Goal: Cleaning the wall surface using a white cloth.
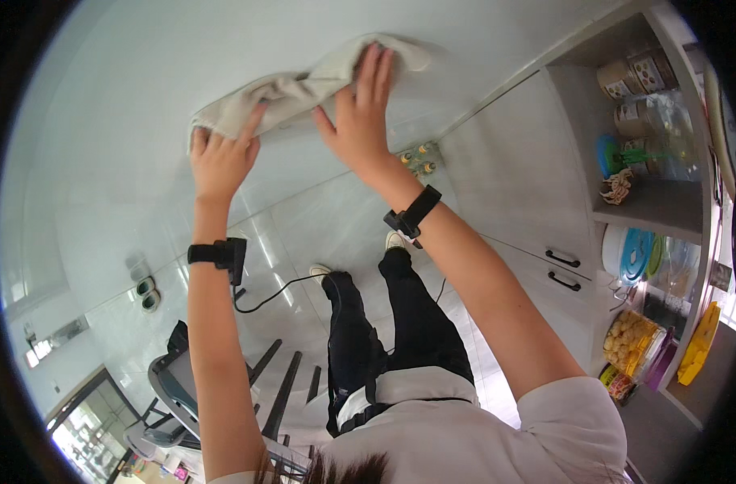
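Note:
A pale beige cloth [283, 97] lies bunched and creased against the glossy white wall [132, 72] before me. My left hand [223, 160] is at the cloth's left end, its fingers gripping the lower edge and partly hidden in the folds. My right hand [365, 118] holds the other end, fingers stretched upward and pressed on the fabric. The right thumb is spread to the side, near the cloth's lower edge. Both arms reach up and forward, and each wrist wears a black strap with a small device.
On the right stands a grey cabinet [513, 163] with black handles and open shelves of jars [634, 339]. Several bottles [419, 158] stand on the floor in the corner. Shoes [148, 294] and a grey and black chair-like frame [180, 387] are at left. A cable [277, 293] hangs by my legs.

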Tool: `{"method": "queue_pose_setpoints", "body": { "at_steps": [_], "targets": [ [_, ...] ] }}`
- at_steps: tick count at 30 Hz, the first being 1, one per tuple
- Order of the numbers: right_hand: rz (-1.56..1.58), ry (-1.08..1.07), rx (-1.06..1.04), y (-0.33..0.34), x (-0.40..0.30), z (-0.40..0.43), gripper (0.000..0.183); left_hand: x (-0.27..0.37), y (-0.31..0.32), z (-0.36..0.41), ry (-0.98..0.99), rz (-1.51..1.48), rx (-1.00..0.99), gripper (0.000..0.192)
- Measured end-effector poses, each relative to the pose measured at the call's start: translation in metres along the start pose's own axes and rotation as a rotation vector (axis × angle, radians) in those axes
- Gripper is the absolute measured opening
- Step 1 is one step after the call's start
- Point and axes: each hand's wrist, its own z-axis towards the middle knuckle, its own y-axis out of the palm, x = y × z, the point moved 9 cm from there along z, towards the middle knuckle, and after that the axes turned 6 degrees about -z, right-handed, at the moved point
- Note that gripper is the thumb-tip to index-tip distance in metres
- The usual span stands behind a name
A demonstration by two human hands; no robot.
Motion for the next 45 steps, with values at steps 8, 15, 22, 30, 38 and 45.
{"method": "queue_pose_setpoints", "body": {
  "at_steps": [8,15,22,30,38,45],
  "targets": [
    [0.037,-0.131,-0.111,0.040,-0.114,0.003,0.059,-0.097,-0.016,-0.108,-0.203,0.132,-0.039,0.043],
    [0.059,-0.286,-0.187,0.075,-0.194,0.000,0.060,-0.159,-0.020,-0.177,-0.421,0.141,-0.146,0.047],
    [-0.002,-0.456,-0.158,0.113,-0.259,-0.001,0.058,-0.211,-0.043,-0.227,-0.607,0.132,-0.061,0.056],
    [0.002,-0.514,-0.134,0.163,-0.337,-0.014,0.057,-0.265,-0.051,-0.283,-0.674,0.183,-0.016,0.058],
    [-0.108,-0.630,-0.155,0.216,-0.400,-0.032,0.057,-0.315,-0.038,-0.339,-0.742,0.193,-0.043,0.059],
    [-0.190,-0.701,-0.384,0.262,-0.430,-0.050,0.059,-0.337,-0.010,-0.384,-0.801,0.162,-0.076,0.058]
  ]
}}
